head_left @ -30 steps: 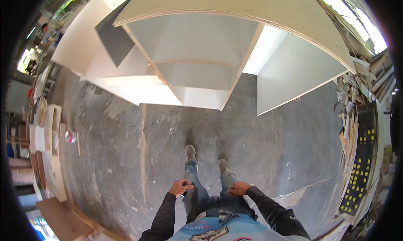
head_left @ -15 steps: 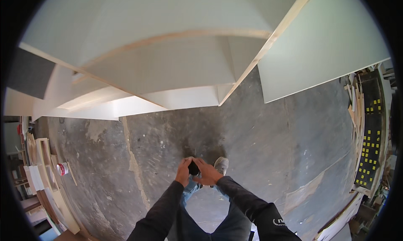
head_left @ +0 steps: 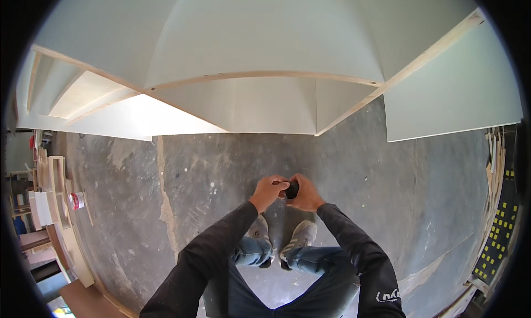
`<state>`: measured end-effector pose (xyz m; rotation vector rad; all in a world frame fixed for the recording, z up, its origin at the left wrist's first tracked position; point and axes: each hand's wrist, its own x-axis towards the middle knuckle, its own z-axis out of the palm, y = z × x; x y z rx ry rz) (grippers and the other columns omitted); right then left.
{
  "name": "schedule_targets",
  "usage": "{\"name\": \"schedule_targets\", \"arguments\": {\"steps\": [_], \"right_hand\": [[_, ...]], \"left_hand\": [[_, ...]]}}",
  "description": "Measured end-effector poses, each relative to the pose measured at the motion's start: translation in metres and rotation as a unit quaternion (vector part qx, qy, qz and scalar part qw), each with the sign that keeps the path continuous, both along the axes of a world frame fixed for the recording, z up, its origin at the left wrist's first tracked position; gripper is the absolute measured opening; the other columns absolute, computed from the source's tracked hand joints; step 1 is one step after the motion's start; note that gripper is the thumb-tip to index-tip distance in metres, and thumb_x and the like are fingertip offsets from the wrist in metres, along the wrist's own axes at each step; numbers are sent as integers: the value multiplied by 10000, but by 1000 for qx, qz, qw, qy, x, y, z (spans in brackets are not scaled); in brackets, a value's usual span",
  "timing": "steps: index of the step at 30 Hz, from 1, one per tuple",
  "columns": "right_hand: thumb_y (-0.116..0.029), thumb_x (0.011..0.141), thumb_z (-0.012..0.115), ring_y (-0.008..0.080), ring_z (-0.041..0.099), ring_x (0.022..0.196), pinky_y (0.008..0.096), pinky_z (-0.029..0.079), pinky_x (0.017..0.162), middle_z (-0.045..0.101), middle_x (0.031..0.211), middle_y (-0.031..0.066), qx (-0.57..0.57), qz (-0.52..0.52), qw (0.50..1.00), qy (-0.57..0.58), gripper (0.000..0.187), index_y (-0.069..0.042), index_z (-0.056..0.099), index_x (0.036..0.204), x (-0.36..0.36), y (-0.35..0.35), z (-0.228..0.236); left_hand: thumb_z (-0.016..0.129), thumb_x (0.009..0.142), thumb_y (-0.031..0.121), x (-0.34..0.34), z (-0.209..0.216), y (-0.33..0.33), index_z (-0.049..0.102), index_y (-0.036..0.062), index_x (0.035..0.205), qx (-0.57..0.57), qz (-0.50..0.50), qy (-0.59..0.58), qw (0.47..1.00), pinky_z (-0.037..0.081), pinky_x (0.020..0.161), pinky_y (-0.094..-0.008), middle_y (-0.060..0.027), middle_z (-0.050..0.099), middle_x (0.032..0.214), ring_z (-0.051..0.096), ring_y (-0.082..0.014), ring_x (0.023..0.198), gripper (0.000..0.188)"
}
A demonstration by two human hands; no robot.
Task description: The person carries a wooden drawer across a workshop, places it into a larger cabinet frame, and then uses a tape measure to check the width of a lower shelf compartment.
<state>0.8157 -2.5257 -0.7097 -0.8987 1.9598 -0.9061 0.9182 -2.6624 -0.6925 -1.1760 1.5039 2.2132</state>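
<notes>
In front of my body, above my shoes, both hands meet at a small black rounded object point(head_left: 292, 190) whose kind I cannot make out. My right hand point(head_left: 306, 194) curls around its right side, thumb and fingers closed on it. Against its left edge, the fingers of my left hand point(head_left: 270, 191) are bent and pinched, with the fingertips touching it. The hands partly cover the object. Ahead of me stands a large pale shelf unit point(head_left: 265, 74) with bare wood front edges; neither hand touches it.
A white panel point(head_left: 451, 110) stands at the far right. On the left are a red-and-white bucket point(head_left: 77, 200) and a wooden frame point(head_left: 58, 179) beside stacked boards. Thin wood strips point(head_left: 494, 168) lie along the right, next to a black surface dotted with yellow squares point(head_left: 500, 224). The concrete floor point(head_left: 210, 174) is stained.
My hands have moved forward and right in view, keeping the black object. The left fingers have shifted to pinch at its left edge. My view has turned, showing more of the shoes.
</notes>
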Motion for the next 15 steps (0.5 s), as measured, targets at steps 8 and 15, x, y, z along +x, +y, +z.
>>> {"name": "schedule_targets", "arguments": {"steps": [8,15], "right_hand": [[-25,594,675,384,546,928,427,456,722,561,977,191,-96,24,995,27,504,-30,463,1051,-63,-28,-66],[-252,795,609,368,556,891,451,469,720,543,954,177,-55,104,946,303,376,-63,458,1082,-107,-8,-115]], "left_hand": [[666,734,47,-65,-63,-48,582,3,907,-118,-105,99,983,485,570,-253,-39,588,770,566,-102,669,197],[707,687,25,-91,-97,-125,625,19,772,-297,-291,186,890,471,608,-263,-27,615,728,560,-107,635,117]]}}
